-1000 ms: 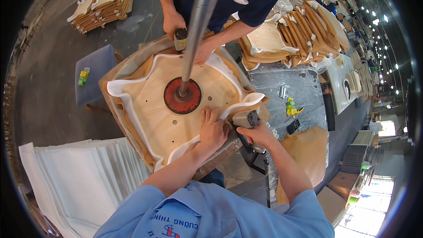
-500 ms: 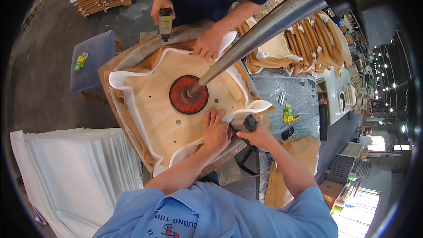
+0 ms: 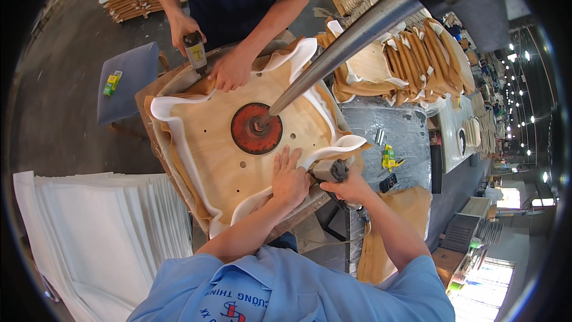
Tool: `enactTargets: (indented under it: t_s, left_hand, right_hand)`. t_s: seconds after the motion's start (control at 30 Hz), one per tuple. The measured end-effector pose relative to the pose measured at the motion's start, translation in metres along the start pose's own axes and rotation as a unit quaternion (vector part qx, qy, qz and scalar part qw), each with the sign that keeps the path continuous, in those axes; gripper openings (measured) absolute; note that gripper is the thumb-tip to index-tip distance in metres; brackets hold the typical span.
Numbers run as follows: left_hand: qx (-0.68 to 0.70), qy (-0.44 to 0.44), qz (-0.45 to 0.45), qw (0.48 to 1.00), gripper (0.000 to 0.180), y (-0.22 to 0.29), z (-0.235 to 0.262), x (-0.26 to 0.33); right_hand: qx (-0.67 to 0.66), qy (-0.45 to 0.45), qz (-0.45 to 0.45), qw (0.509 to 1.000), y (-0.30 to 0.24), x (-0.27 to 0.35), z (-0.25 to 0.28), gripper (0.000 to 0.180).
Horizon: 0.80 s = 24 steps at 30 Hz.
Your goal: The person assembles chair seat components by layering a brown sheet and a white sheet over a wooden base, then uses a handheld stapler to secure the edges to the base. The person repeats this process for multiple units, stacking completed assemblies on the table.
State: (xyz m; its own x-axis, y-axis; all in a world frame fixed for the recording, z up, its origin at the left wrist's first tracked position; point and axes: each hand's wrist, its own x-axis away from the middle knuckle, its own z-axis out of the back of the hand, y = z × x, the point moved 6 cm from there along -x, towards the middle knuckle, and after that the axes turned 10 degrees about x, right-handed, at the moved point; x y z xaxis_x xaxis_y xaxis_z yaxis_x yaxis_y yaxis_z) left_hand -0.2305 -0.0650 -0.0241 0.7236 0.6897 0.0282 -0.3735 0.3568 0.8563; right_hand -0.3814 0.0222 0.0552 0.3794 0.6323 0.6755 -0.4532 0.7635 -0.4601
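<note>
Under the red disc (image 3: 243, 136) sat the wooden panel (image 3: 215, 158), left hand (image 3: 290, 180) flat on it, right hand (image 3: 350, 186) clamped round a gun-shaped tool (image 3: 328, 171). White padding (image 3: 170, 108) looked loose at corners; fastened share unclear.

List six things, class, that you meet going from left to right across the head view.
Blue padded seat, co-worker's staple gun, red disc, wearer's left hand, wearer's right hand, yellow-green packet on the wrapped table.
</note>
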Motion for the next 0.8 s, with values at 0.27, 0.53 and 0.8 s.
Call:
enactTargets:
  t_s: [0.27, 0.53, 0.8]
  left_hand:
    - [-0.001, 0.014, -0.035, 0.999, 0.025, 0.007, 0.008, 0.017]
    - [0.02, 0.061, -0.039, 0.997, 0.023, -0.004, 0.009, 0.018]
    - [0.022, 0.058, -0.024, 0.998, 0.013, -0.003, 0.009, 0.017]
  right_hand:
    - [0.035, 0.051, 0.057, 0.996, 0.012, -0.013, -0.008, 0.049]
    - [-0.01, -0.008, -0.03, 0.999, 0.006, 0.007, -0.008, 0.047]
    - [0.003, -0.015, -0.007, 1.0, 0.005, 0.001, -0.013, 0.047]
